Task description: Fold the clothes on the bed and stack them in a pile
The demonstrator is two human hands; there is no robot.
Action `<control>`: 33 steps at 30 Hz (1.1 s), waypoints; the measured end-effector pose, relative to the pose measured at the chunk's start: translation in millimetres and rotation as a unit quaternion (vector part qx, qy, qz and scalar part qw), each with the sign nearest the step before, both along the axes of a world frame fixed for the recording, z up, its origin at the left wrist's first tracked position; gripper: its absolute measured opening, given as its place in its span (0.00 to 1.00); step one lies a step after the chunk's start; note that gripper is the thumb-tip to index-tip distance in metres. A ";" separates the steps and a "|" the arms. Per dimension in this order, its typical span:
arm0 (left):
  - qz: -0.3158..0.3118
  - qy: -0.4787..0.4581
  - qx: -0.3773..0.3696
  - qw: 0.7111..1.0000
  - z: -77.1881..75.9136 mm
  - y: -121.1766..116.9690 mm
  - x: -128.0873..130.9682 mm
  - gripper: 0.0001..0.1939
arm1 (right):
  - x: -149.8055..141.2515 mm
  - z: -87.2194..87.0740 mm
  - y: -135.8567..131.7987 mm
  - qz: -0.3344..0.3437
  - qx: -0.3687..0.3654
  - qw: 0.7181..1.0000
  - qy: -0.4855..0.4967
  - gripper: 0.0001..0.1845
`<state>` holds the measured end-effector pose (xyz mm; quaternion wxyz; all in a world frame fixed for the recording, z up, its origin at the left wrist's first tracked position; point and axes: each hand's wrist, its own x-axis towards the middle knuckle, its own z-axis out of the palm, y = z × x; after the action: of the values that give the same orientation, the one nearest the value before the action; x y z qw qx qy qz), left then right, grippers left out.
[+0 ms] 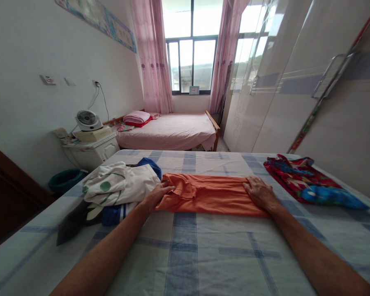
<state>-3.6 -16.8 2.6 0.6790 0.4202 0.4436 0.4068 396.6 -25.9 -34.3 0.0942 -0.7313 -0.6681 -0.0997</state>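
Observation:
A folded orange shirt (218, 195) lies as a long flat strip across the bed in front of me. My left hand (156, 197) rests on its left end, fingers stretched out over the cloth near a bunched, collar-like part. At the right end, my right hand (261, 193) lies on the fabric with its fingers laid out flat. Just beyond my left hand sits a loose heap of clothes, with a white garment (114, 181) with green dots on top and blue and dark pieces under it.
A red and blue patterned cloth (308, 181) lies folded at the right of the checked bedsheet (181, 255). Past this bed stand a pink-covered bed (172, 131), a white nightstand (95, 152) with a fan (88, 120), a bin (66, 180) and a glossy wardrobe (274, 78).

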 end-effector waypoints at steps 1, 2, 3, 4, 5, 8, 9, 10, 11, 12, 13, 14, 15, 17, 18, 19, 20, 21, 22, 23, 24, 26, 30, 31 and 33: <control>-0.002 -0.001 -0.001 1.000 0.1 0.0 -0.1 0.17 | 0.0 0.0 0.0 0.001 -0.001 1.000 0.000 0.25; -0.004 -0.002 -0.002 1.000 0.2 0.0 -0.2 0.17 | -0.1 0.0 0.0 0.001 -0.002 1.000 0.000 0.26; -0.007 -0.004 -0.003 1.000 0.5 -0.1 -0.2 0.17 | -0.1 0.0 0.0 0.002 -0.004 1.000 -0.001 0.26; -0.008 -0.005 -0.003 1.000 0.7 -0.1 -0.2 0.17 | -0.1 0.1 0.1 0.002 -0.004 1.000 -0.002 0.26; -0.009 -0.006 -0.003 1.000 0.8 -0.2 -0.1 0.17 | -0.2 0.1 0.1 0.002 -0.005 1.000 -0.003 0.26; -0.011 -0.008 -0.002 1.000 0.6 0.2 0.2 0.16 | -0.3 0.0 0.3 0.001 -0.005 1.000 -0.002 0.26; -0.010 -0.007 -0.003 1.000 0.5 0.4 0.3 0.16 | -0.3 -0.1 0.3 -0.001 -0.004 1.000 -0.001 0.26; -0.008 -0.005 -0.005 1.000 0.3 0.5 0.5 0.15 | -0.3 -0.1 0.3 -0.002 -0.004 1.000 0.000 0.26; -0.006 -0.004 -0.006 1.000 0.2 0.6 0.6 0.15 | -0.4 0.0 0.3 -0.003 -0.005 1.000 0.000 0.26; -0.005 -0.004 -0.007 1.000 0.2 0.7 0.7 0.15 | -0.4 0.1 0.2 -0.003 -0.005 1.000 -0.001 0.26; -0.005 -0.005 -0.007 1.000 0.1 0.7 0.8 0.15 | -0.6 0.4 0.1 -0.003 -0.005 1.000 -0.002 0.26; -0.007 -0.006 -0.006 1.000 0.1 0.8 0.8 0.16 | -0.9 0.8 -0.1 -0.003 -0.006 1.000 -0.004 0.26; -0.010 -0.008 -0.005 1.000 0.0 1.0 0.7 0.16 | -1.3 1.4 -0.4 -0.003 -0.006 1.000 -0.006 0.26; -0.016 -0.009 -0.005 1.000 -0.5 1.4 0.5 0.16 | -2.4 2.9 -1.1 -0.003 -0.006 1.000 -0.008 0.26; -0.018 -0.007 -0.005 1.000 -0.8 1.7 0.3 0.16 | -3.1 3.6 -1.5 -0.003 -0.007 1.000 -0.008 0.26; -0.019 -0.006 -0.004 1.000 -1.2 2.0 0.1 0.15 | -3.7 4.4 -1.9 -0.003 -0.007 1.000 -0.008 0.26; -0.019 -0.004 -0.003 1.000 -1.7 2.2 -0.1 0.15 | -4.3 5.0 -2.2 -0.002 -0.006 1.000 -0.008 0.26; -0.019 -0.003 -0.001 1.000 -2.2 2.4 -0.4 0.15 | -4.8 5.4 -2.5 -0.001 -0.005 1.000 -0.008 0.26; -0.020 -0.002 0.001 1.000 -2.8 2.7 -0.8 0.15 | -5.0 5.6 -2.7 0.001 -0.004 1.000 -0.009 0.25; -0.021 -0.002 0.004 1.000 -3.6 3.0 -1.2 0.15 | -5.1 5.7 -2.8 0.003 -0.002 1.000 -0.011 0.25; -0.023 -0.002 0.007 1.000 -4.4 3.4 -1.6 0.16 | -5.0 5.5 -2.7 0.004 -0.001 1.000 -0.012 0.25; -0.029 -0.005 0.012 0.999 -6.4 4.3 -2.6 0.17 | -4.1 4.5 -2.0 0.005 0.000 1.000 -0.011 0.25; -0.031 -0.004 0.019 0.999 -10.5 6.3 -3.7 0.18 | -1.0 1.0 0.7 0.000 0.001 1.000 0.000 0.26; -0.028 0.000 0.020 0.999 -11.2 6.7 -3.7 0.18 | -0.3 0.2 1.3 0.000 0.001 1.000 0.002 0.26; -0.027 0.005 0.023 0.999 -12.2 6.9 -3.7 0.18 | 0.4 -0.8 2.0 -0.001 0.000 1.000 0.007 0.26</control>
<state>-7.3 -9.9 -9.6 0.6775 0.4495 0.4266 0.3962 397.0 -23.9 -35.1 0.0989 -0.7328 -0.6664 -0.0952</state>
